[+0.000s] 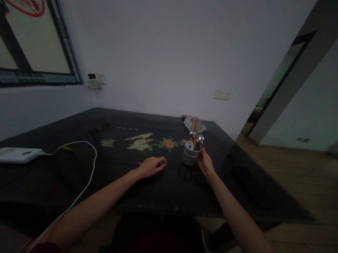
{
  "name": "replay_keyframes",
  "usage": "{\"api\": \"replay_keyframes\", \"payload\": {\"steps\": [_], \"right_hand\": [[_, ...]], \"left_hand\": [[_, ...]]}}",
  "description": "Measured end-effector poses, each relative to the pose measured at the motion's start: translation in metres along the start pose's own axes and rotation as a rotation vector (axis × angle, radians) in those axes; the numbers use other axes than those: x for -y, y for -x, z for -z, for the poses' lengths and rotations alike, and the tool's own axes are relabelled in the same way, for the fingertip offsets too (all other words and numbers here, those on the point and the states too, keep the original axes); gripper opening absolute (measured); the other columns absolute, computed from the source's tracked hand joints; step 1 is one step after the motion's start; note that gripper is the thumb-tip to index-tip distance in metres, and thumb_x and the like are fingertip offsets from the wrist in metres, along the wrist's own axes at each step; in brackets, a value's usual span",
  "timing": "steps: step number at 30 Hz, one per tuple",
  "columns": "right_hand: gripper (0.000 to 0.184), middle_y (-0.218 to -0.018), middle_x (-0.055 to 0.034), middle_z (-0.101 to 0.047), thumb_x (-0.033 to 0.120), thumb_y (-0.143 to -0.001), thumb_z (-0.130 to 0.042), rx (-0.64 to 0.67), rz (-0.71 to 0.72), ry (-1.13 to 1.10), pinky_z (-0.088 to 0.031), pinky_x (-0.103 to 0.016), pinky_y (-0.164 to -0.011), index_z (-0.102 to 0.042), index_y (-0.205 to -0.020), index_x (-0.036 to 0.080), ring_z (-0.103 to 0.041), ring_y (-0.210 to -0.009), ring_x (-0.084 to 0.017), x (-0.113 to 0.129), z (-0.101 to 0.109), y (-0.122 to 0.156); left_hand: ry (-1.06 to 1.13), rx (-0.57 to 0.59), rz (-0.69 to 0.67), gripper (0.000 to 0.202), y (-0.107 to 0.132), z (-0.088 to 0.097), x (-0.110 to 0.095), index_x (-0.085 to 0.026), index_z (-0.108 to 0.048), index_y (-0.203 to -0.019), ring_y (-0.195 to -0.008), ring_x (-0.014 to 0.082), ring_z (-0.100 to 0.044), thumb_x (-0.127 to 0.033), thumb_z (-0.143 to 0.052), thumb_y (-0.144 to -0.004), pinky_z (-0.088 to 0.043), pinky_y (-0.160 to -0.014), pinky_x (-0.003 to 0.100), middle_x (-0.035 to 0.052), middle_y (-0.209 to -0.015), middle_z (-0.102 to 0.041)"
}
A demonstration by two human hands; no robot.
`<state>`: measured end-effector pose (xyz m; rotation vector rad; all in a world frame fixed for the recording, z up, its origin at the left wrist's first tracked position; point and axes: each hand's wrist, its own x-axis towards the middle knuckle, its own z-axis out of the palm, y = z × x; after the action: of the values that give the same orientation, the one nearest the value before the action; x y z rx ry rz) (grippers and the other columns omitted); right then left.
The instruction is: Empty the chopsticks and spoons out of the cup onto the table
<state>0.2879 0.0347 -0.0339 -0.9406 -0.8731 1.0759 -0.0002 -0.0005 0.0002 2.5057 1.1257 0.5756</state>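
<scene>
Black lacquer, painted with a spray of flowers and birds, covers the tabletop (166, 193); the light is poor throughout. The grey cup (190, 156) stands upright at about one o'clock from the seated person, just past the right end of the painted panel and well in from every edge. It carries wooden chopsticks (195, 127) and metal spoons (200, 138) standing bowls up, which rise well above the rim. In my judgement this top-heavy load accounts for the grip. The right hand (205, 164) meets the cup from its three o'clock side, fingers (203, 155) closed on the wall near the rim and wrist low over the surface. The left hand (152, 166) lies at nine o'clock of the cup and apart from it, knuckles up. Its fingers are curled into a loose fist with nothing visible inside, and it appears to rest as a brace. A crumpled plastic bag (195, 123) sits at twelve o'clock, just behind the cup and near the far edge by the wall (160, 59). A white cable (84, 142) loops across the nine o'clock quarter to a white device (15, 154) near the left edge. As to open room, bare surface lies between the two hands and toward six o'clock up to the near edge. The three o'clock side holds a dark flat shape that I cannot identify.
</scene>
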Motion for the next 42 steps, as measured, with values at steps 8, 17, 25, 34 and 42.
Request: {"api": "replay_keyframes", "payload": {"steps": [8,17,25,34,42], "right_hand": [[0.046,-0.115,-0.0025,-0.064,0.065,-0.077,-0.053,0.286,-0.063,0.047,-0.048,-0.035,-0.087,-0.062,-0.102,0.027,-0.055,-0.113,-0.022,0.001,-0.022,0.019],[0.053,-0.134,-0.0040,-0.052,0.044,-0.073,-0.070,0.547,0.008,0.177,-0.030,-0.040,-0.109,-0.052,-0.121,0.029,-0.045,-0.127,-0.021,0.006,-0.031,0.032],[0.073,-0.133,-0.0078,-0.052,0.028,-0.058,-0.081,0.597,-0.018,0.192,-0.033,-0.043,-0.108,-0.048,-0.124,0.025,-0.048,-0.124,-0.024,0.005,-0.049,0.041],[0.081,-0.127,-0.0109,-0.057,0.025,-0.051,-0.085,0.631,0.035,0.326,-0.034,-0.047,-0.106,-0.048,-0.123,0.019,-0.051,-0.119,-0.028,0.004,-0.074,0.033],[0.077,-0.127,-0.0098,-0.056,0.026,-0.052,-0.085,0.574,0.096,0.297,-0.035,-0.045,-0.105,-0.050,-0.120,0.021,-0.051,-0.119,-0.027,-0.010,-0.075,0.039]], "left_hand": [[0.040,-0.042,-0.003,0.018,0.000,-0.002,0.002,-0.021,-0.060,-0.096,-0.071,0.0139,-0.058,-0.030,-0.047,-0.087,-0.040,-0.063,0.022,0.0006,-0.081,-0.065],[0.152,-0.157,-0.038,0.022,-0.004,-0.007,0.007,-0.019,-0.057,-0.104,-0.079,0.0157,-0.056,-0.027,-0.048,-0.086,-0.045,-0.070,0.027,0.0039,-0.091,-0.061],[0.385,-0.219,-0.001,0.037,-0.008,-0.013,0.010,-0.016,-0.048,-0.119,-0.093,0.0185,-0.058,-0.027,-0.053,-0.084,-0.048,-0.079,0.032,0.0106,-0.112,-0.058],[0.498,-0.218,0.053,0.040,-0.008,-0.010,0.011,-0.015,-0.046,-0.120,-0.097,0.0201,-0.059,-0.026,-0.056,-0.082,-0.050,-0.081,0.035,0.0124,-0.116,-0.058],[0.438,-0.250,0.058,0.039,-0.009,-0.011,0.013,-0.014,-0.047,-0.117,-0.096,0.0197,-0.058,-0.019,-0.055,-0.079,-0.049,-0.082,0.035,0.0116,-0.112,-0.058]]}}
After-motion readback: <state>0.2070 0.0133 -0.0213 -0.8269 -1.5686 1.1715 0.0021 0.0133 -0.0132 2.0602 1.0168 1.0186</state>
